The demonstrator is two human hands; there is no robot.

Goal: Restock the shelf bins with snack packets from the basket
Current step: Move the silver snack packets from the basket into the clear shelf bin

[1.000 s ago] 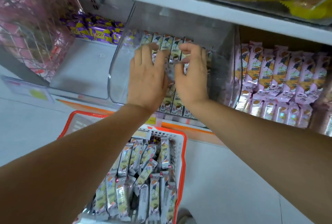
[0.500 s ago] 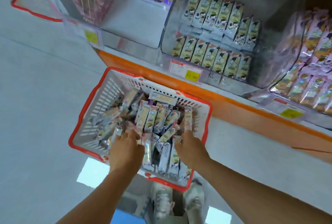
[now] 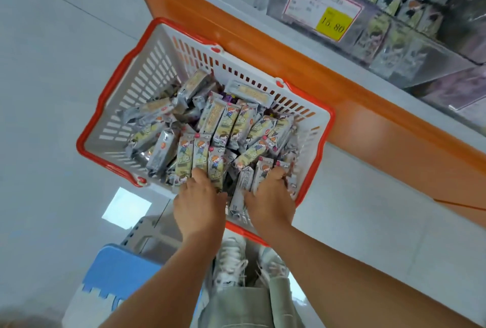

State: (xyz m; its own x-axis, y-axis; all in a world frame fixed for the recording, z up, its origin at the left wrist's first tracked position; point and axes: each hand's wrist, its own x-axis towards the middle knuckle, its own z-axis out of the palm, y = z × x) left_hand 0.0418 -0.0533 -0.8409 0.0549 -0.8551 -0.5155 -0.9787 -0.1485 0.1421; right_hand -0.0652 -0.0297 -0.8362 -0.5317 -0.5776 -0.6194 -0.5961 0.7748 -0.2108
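Plainly much remains: the basket is heaped with snack packets, the shelf bin partly stocked; left hand and right hand dig in, grips hidden.

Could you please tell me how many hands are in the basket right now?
2: the left hand and the right hand, both among the packets at the basket's near edge.

- L grip & R grip: fingertips buried in packets, hold unclear.
- Basket: near rim partly behind wrists.
- Bin cut off top/right; tag small print unreadable.
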